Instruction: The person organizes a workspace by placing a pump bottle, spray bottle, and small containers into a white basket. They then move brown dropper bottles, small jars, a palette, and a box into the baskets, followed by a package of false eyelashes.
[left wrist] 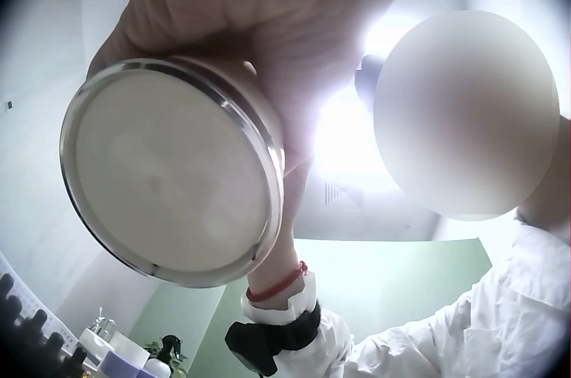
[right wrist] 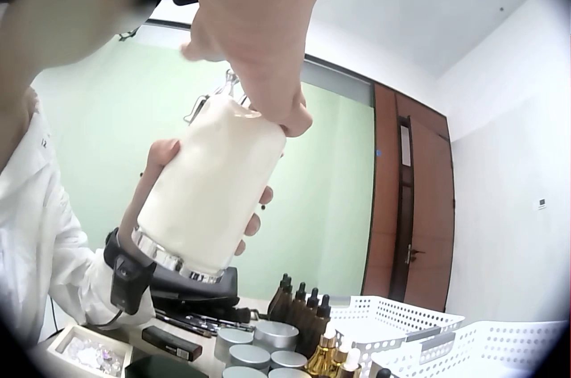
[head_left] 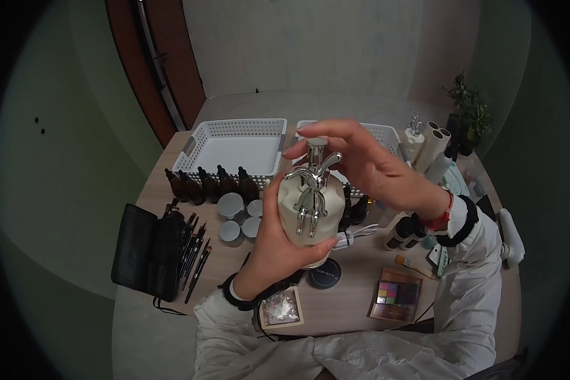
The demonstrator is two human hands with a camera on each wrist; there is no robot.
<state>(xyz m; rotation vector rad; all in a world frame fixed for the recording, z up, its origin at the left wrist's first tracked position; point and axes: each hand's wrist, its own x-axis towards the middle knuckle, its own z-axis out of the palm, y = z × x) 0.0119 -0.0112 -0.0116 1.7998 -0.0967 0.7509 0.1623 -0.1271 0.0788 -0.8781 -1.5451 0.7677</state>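
Note:
A cream-coloured bottle [head_left: 331, 218] with a silver long-eared animal figure [head_left: 310, 202] on its front is held up above the table. My left hand [head_left: 278, 259] grips its body, thumb across the lower front and fingers round the far side. The left wrist view shows its round pale base [left wrist: 169, 173] with a shiny silver rim, facing the camera. My right hand [head_left: 380, 168] arches loosely beside the silver neck and flat top, fingers extended past it. From the right wrist view, its fingertips [right wrist: 294, 119] come right at the bottle's upper shoulder.
Behind stand two white perforated baskets [head_left: 282, 142] and several dark dropper bottles [head_left: 209, 187]. Silver-lidded jars [head_left: 230, 233], makeup brushes [head_left: 199, 253] and a black case [head_left: 142, 250] lie left. An eyeshadow palette [head_left: 396, 296] sits front right; a similar silver-topped bottle [head_left: 413, 139] stands back right.

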